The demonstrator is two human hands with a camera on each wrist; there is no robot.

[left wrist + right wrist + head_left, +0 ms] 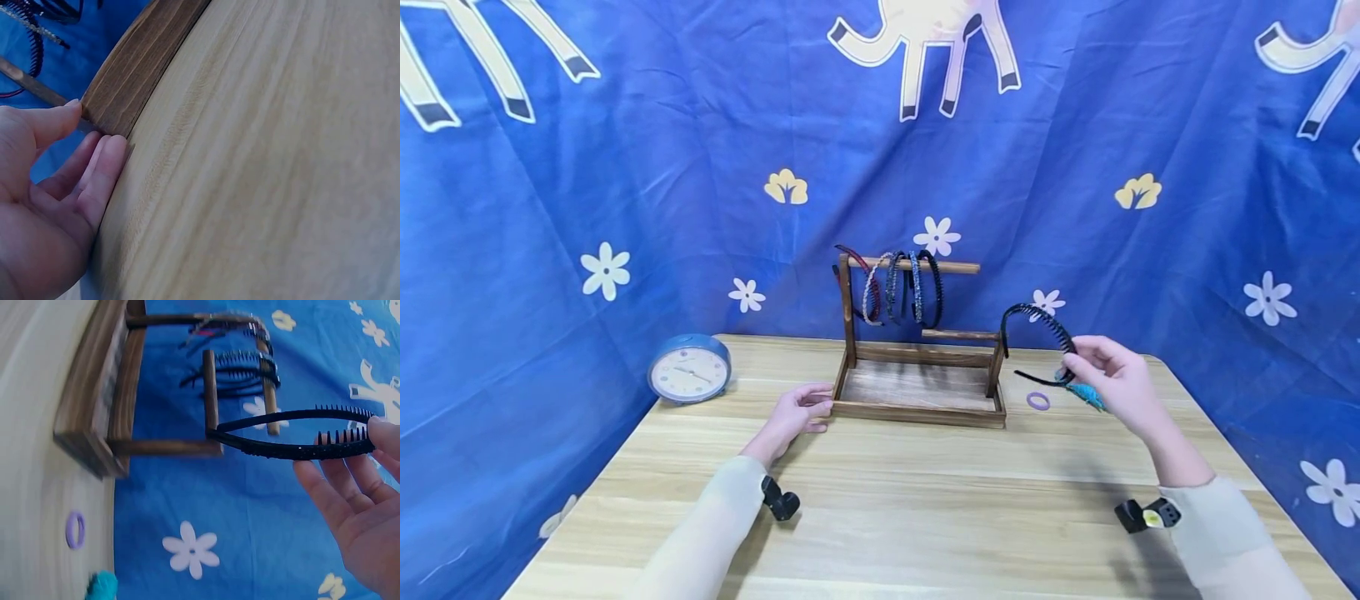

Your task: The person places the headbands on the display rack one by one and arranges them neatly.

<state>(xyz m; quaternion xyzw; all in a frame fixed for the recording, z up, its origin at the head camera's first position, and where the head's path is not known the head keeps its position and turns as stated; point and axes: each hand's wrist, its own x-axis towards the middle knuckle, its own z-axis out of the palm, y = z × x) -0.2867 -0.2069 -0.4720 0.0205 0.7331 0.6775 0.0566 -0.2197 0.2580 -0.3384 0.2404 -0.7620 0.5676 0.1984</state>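
A black toothed headband (1051, 315) hangs in the air at the right end of a wooden rack (917, 412). My right hand (1108, 379) pinches it on its right side, between thumb and fingers. In the right wrist view, the far end of the headband (275, 449) overlaps the tip of the rack's short lower bar (210, 387). At the front left corner of the rack's tray, my left hand (796, 410) holds the wood, thumb at the top edge and fingertips against the side. Several headbands (891, 287) hang on the upper bar, red, pale, blue and black.
A purple ring-shaped band (1038, 401) lies right of the rack. Beside it is a turquoise item (1088, 395), partly behind my right hand. A round blue clock (690, 369) stands at the table's left edge. Blue patterned cloth (1045, 150) hangs behind the table.
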